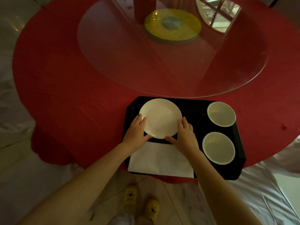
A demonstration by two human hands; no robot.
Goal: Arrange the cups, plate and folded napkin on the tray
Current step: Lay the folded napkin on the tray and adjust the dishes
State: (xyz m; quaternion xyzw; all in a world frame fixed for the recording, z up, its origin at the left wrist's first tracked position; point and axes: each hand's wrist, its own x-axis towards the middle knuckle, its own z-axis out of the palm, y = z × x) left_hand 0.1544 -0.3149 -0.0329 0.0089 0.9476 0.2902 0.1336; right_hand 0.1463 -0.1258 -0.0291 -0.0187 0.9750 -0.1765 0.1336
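A black tray (193, 109) lies at the near edge of the red table. A white plate (160, 116) sits in its far left part. My left hand (137, 130) grips the plate's left rim and my right hand (184, 135) grips its near right rim, thumbs under the near edge. A folded white napkin (159, 159) lies flat on the tray's near left, just below the plate. Two white cups stand on the tray's right side, one far (221, 114) and one near (218, 148), both upright and empty.
The round table has a red cloth (73, 88) and a large glass turntable (162, 62) whose edge reaches the tray's far side. A yellow disc (172, 25) sits at the turntable's centre. White-covered chairs flank the table. My feet in yellow shoes (139, 203) stand below.
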